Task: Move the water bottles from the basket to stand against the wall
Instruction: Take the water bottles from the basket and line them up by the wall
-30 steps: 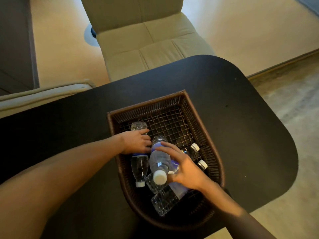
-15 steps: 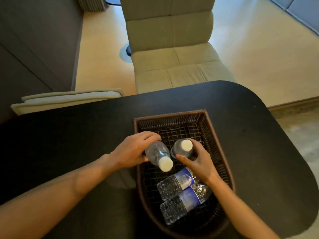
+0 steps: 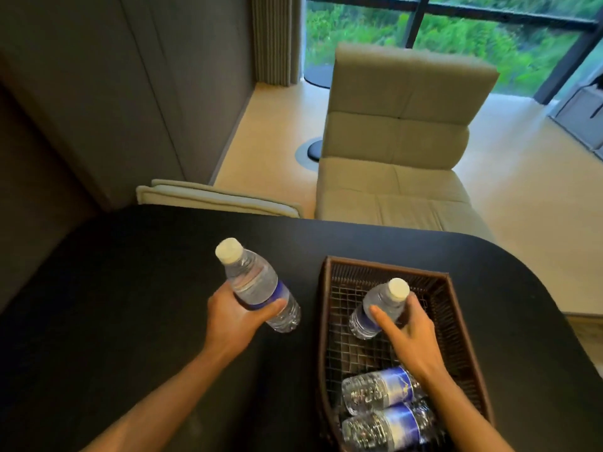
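Pointing caps up-left, two tilted bottles fill both hands.

A matte black table with a rounded corner occupies the foreground. Beyond it stands a beige quilted upholstered chair on a light wooden floor. A dark grey panelled wall runs along the left. A dark-framed window shows green foliage.

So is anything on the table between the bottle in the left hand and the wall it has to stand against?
Nothing visible. The left hand holds its water bottle clear of the wicker basket, above bare black table that runs to the grey wall.
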